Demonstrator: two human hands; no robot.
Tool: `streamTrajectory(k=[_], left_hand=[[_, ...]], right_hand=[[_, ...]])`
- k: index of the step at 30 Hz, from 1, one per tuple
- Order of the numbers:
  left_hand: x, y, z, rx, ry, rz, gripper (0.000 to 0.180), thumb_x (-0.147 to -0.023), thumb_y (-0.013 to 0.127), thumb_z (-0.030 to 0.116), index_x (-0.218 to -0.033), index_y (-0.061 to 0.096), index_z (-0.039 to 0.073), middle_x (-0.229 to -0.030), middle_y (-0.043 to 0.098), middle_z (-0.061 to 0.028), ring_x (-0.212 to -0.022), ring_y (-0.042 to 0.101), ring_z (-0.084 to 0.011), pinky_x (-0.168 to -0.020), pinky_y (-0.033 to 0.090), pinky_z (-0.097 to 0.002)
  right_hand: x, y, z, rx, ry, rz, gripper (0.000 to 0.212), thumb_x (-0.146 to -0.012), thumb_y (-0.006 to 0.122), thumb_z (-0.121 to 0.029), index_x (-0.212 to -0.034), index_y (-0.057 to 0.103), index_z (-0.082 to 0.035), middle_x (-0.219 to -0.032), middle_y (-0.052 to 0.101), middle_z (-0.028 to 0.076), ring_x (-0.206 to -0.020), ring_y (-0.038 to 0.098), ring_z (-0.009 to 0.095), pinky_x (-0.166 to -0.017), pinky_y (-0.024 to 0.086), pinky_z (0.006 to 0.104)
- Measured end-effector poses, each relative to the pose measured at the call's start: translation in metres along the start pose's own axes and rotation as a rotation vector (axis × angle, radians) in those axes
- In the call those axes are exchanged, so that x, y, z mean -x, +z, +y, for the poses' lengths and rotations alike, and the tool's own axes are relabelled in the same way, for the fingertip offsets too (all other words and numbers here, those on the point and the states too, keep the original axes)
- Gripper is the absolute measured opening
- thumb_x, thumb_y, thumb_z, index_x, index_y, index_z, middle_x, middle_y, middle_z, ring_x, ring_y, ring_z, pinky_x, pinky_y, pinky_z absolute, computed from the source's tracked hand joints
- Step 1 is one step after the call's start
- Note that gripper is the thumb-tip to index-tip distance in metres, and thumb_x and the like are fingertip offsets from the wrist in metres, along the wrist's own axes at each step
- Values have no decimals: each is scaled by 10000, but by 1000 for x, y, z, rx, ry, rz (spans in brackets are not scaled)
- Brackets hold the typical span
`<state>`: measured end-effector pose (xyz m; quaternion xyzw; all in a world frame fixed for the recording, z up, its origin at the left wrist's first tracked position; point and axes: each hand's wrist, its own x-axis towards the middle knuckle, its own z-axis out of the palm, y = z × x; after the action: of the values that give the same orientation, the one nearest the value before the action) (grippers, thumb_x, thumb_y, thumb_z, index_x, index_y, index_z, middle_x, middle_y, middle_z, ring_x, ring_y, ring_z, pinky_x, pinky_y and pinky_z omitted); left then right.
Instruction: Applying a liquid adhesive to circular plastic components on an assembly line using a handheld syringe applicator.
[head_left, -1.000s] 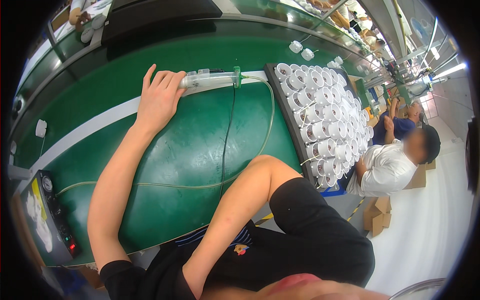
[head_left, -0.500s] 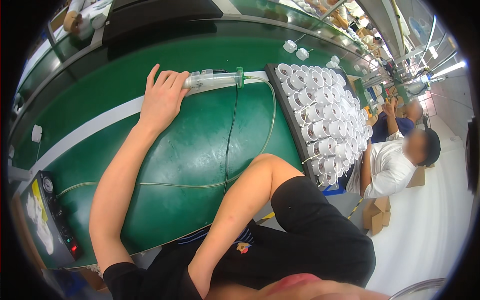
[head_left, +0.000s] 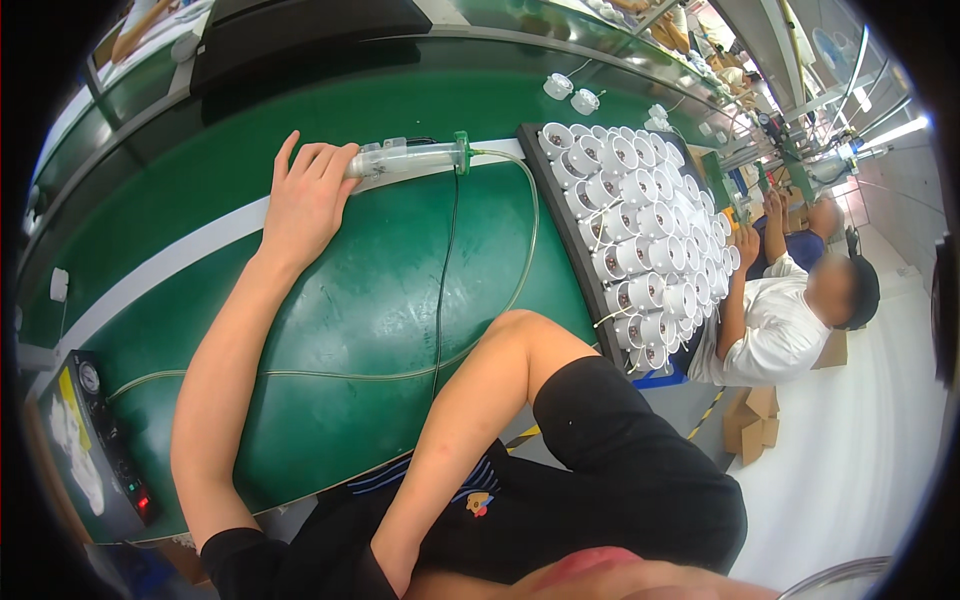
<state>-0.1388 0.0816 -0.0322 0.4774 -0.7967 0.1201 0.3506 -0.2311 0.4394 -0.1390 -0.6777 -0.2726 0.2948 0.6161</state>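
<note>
My left hand [head_left: 306, 203] lies at the far side of the green worktop [head_left: 370, 300], its fingers spread and stretched out. The index finger and thumb side touch the near-left end of a clear dispensing syringe [head_left: 405, 158], whose tip is hidden by the fingers. At the syringe's other end sits a green adapter cap [head_left: 462, 153] with a clear tube [head_left: 533, 230] running from it. My right arm is bent, its elbow on the right of the worktop and its forearm folded back toward me. The right hand is out of the picture.
A dark tray [head_left: 565, 225] packed with white round cup-shaped parts stands on the right. A black dispenser box [head_left: 105, 440] with a gauge is at the left edge. Two loose white parts [head_left: 558, 87] lie beyond. A co-worker in a white shirt [head_left: 765, 325] is beside the tray.
The whole view has shifted slightly to the left. My left hand keeps its pose against the syringe. The co-worker's hand has come up at the tray's far right edge.
</note>
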Motion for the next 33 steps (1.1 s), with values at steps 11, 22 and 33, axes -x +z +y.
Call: streamTrajectory(k=[11,22,33], left_hand=[[0,-1,0,-35,-2,-13,328,-954,691,137,-1266,612,73,-1104,675,-66,-1143,614,-251,-1211,328,-537],[2,1,-2,-40,-5,-14,338,-955,695,149,-1275,611,77,-1122,678,-64,-1153,613,-248,-1213,326,-536],[4,0,-3,-42,-11,-17,338,-958,699,161,-1276,618,81,-1132,692,-58,-1155,618,-241,-1214,327,-538]], right_hand=[[-12,1,14,74,-97,128,444,-1034,597,-350,-1295,695,-5,-1344,687,183,-1217,656,276,-988,504,382],[-9,2,5,53,-31,101,419,-1032,601,-329,-1282,702,-8,-1312,697,177,-1194,664,269,-974,510,381],[-8,1,-2,25,5,81,395,-1030,606,-308,-1270,708,-11,-1280,707,170,-1170,672,263,-959,516,380]])
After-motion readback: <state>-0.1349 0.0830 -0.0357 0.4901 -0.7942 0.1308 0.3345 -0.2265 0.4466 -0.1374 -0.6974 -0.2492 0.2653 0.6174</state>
